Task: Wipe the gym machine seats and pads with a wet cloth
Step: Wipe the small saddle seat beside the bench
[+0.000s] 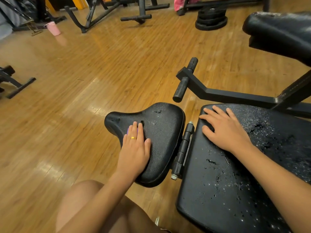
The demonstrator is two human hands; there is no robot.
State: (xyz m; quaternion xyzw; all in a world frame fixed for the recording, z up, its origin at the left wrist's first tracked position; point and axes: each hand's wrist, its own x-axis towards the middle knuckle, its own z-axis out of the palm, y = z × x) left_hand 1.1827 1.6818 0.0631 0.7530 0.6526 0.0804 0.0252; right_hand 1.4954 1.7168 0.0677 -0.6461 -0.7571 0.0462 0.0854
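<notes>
A black saddle-shaped seat (161, 132) with small cracks sits at the middle of the view. My left hand (134, 145), wearing a gold ring, lies flat on its left side with straight fingers, pressing a purple cloth (128, 131) of which only a sliver shows under the fingers. To the right is a long black bench pad (227, 182), cracked and flaking. My right hand (223, 130) rests flat on the pad's near-left corner, fingers spread, holding nothing.
A black footrest bar with rubber grips (185, 81) juts out beyond the seat. Another black pad (282, 31) stands at the upper right. On the wooden floor are stacked weight plates (211, 19), a pink cup (53, 28) and several machine frames (94, 15). My bare knee (80, 207) is below.
</notes>
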